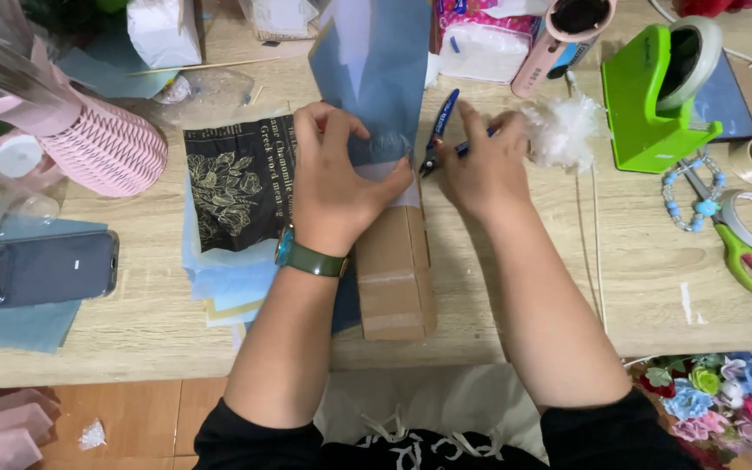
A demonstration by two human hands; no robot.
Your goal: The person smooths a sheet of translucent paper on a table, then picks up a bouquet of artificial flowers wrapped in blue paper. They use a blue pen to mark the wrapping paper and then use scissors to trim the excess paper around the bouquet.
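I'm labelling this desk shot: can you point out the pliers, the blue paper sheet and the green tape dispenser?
pliers (439, 130), head view, on the blue handles.
blue paper sheet (376, 61), head view, on its upright middle.
green tape dispenser (641, 104), head view, on its green body.

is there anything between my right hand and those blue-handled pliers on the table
Nothing visible does. The right hand already lies over the handles of the blue-handled pliers, beside the white fluffy tuft. The left hand presses blue paper onto the cardboard box.
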